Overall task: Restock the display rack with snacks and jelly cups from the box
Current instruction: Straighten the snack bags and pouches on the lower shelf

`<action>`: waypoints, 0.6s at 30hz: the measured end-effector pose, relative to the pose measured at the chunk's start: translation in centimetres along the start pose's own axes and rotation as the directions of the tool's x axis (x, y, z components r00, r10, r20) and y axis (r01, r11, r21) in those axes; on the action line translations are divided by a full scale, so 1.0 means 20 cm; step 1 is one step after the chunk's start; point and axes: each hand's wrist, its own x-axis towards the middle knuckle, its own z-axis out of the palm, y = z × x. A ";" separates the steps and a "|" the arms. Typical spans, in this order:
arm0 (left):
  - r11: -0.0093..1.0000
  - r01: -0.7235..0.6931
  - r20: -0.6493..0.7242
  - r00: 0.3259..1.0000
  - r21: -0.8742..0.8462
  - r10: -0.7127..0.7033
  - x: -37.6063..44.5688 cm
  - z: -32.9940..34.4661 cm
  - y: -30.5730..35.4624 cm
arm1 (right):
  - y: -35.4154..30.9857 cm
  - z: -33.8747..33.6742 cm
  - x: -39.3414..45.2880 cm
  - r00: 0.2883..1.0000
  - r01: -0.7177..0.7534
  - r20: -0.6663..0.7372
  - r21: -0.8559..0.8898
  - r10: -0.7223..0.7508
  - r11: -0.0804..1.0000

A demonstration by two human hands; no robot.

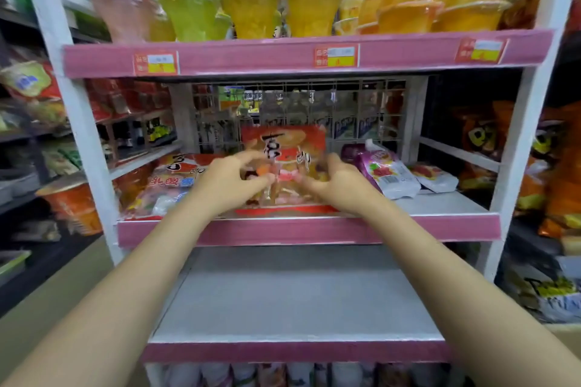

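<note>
On middle shelf (440, 223) of rack (72, 122), centre front: bag (284, 148) standing upright, base at pink lip. My left hand (231, 181) and right hand (341, 184) curl round its lower sides, fingers clamped on film; view blurred, exact contact unclear.

I judge bag light, soft, crinkly, slippery; contents loose, likely shift. Best hold: low side edges, as now.

Look: clear plastic, red-orange panel with large dark characters, small coloured pieces inside. Similar bag lies left of it; pouches (386, 173) right.
</note>
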 end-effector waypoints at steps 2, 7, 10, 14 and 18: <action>0.971 0.039 -0.024 0.999 0.234 -0.034 -0.01 0.00 -0.09 | 0.02 0.02 0.02 0.997 -0.026 0.065 -0.170 0.037 0.985; 0.980 -0.056 0.078 0.996 0.192 0.042 0.00 0.11 -0.09 | -0.05 0.08 0.11 0.996 -0.039 0.081 -0.028 0.041 0.999; 0.977 -0.053 0.123 0.992 0.207 0.028 -0.01 0.15 -0.13 | -0.10 0.19 0.12 0.980 0.044 0.197 -0.039 -0.036 0.998; 0.964 -0.067 0.106 0.993 0.259 0.041 -0.04 0.15 -0.19 | -0.10 0.20 0.11 0.979 0.081 0.192 -0.067 -0.067 0.994; 0.954 -0.062 0.026 0.998 0.292 0.057 -0.07 0.18 -0.17 | -0.08 0.19 0.09 0.969 0.220 0.122 -0.020 -0.216 0.975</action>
